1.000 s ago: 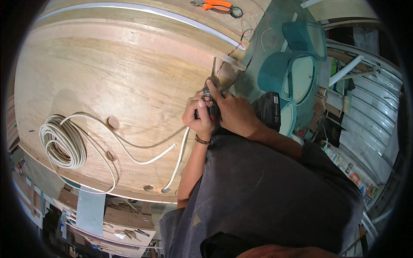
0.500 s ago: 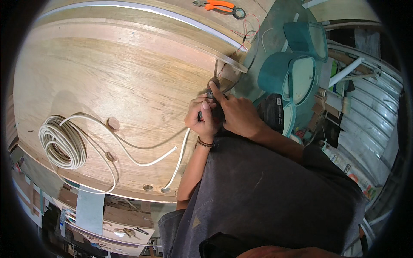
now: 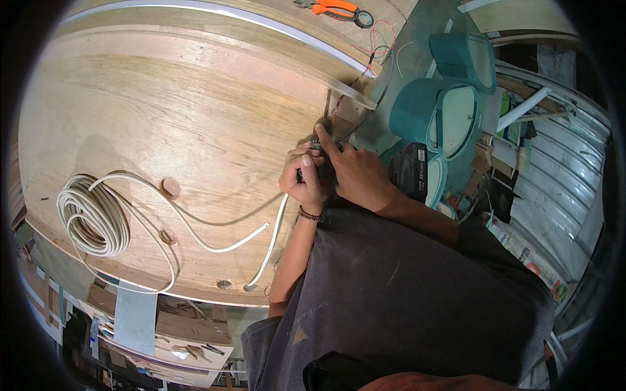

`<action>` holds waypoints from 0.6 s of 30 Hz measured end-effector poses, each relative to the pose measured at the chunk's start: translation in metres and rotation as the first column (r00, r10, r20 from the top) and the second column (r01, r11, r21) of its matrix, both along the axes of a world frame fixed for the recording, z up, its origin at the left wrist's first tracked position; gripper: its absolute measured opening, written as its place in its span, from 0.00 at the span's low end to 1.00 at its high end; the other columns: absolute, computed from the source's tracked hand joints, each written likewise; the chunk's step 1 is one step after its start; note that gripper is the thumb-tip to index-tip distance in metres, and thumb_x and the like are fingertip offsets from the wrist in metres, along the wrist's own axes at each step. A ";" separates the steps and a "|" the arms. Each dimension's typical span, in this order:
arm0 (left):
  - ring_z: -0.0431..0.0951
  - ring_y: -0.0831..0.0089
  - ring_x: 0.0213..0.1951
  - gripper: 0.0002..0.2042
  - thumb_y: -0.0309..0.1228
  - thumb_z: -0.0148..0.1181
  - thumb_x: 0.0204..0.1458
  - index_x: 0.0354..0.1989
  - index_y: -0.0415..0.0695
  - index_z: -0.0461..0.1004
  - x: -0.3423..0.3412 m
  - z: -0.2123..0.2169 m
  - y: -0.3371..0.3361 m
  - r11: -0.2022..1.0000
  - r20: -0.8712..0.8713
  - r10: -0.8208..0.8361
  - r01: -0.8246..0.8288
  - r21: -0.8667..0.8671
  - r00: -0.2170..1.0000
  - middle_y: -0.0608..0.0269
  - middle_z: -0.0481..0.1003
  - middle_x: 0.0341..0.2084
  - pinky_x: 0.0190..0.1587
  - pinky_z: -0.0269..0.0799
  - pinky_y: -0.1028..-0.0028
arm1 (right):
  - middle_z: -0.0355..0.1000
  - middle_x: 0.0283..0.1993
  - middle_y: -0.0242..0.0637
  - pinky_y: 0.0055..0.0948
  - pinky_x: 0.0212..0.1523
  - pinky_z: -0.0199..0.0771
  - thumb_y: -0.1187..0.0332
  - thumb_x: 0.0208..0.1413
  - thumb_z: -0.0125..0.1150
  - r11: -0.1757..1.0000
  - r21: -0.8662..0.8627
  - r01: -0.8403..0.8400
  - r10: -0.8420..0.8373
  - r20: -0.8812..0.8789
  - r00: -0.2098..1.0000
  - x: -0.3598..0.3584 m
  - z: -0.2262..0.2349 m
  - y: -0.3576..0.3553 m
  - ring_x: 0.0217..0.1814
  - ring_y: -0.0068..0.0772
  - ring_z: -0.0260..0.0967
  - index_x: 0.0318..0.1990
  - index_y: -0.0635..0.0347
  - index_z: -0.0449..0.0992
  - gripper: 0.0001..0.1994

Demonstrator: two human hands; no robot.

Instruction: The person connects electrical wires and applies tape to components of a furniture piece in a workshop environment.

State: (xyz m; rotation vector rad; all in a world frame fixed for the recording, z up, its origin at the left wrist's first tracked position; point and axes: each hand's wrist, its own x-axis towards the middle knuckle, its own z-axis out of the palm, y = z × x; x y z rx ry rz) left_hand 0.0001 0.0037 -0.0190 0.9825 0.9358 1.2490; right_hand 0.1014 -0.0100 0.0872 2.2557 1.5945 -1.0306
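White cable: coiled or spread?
Mostly coiled: the white cable bunches in loops on the wooden panel, one free end lying loose.

Orng-hndl pliers (image 3: 336, 10) at top; teal pcs (image 3: 411, 109) R.

Panel (image 3: 182, 124) brightly lit; cable (image 3: 94, 225) throws shadows; rim black (fisheye-curved edges)
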 end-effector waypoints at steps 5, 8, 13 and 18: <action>0.76 0.68 0.34 0.16 0.30 0.52 0.65 0.25 0.36 0.73 0.001 -0.004 0.001 1.000 -0.009 -0.001 0.001 0.008 1.000 0.57 0.75 0.23 0.54 0.73 0.55 | 0.75 0.34 0.61 0.44 0.32 0.82 0.74 0.43 0.68 1.000 0.019 0.012 -0.012 0.005 1.000 -0.001 -0.002 0.000 0.31 0.56 0.80 0.73 0.66 0.49 0.48; 0.76 0.68 0.34 0.16 0.30 0.52 0.65 0.25 0.36 0.73 0.001 -0.005 0.002 1.000 0.006 -0.004 0.004 0.008 1.000 0.57 0.76 0.23 0.54 0.73 0.55 | 0.75 0.34 0.62 0.44 0.32 0.82 0.74 0.42 0.68 0.999 0.035 0.023 -0.024 0.009 1.000 -0.002 -0.004 0.001 0.32 0.57 0.79 0.73 0.66 0.49 0.48; 0.76 0.68 0.34 0.16 0.30 0.51 0.65 0.25 0.36 0.73 0.001 -0.008 0.002 1.000 0.031 -0.001 0.001 -0.014 1.000 0.56 0.75 0.23 0.54 0.73 0.55 | 0.75 0.34 0.62 0.45 0.33 0.81 0.73 0.42 0.69 0.991 0.129 0.024 -0.028 0.028 0.999 -0.004 -0.008 -0.003 0.32 0.60 0.79 0.72 0.67 0.50 0.48; 0.76 0.68 0.34 0.16 0.31 0.51 0.65 0.25 0.36 0.73 0.002 -0.008 0.003 1.000 0.037 0.010 -0.009 -0.007 0.999 0.56 0.75 0.23 0.55 0.73 0.55 | 0.76 0.32 0.61 0.46 0.34 0.81 0.71 0.41 0.72 0.997 0.072 0.037 -0.038 0.022 0.999 -0.005 -0.007 0.000 0.34 0.59 0.79 0.71 0.68 0.51 0.48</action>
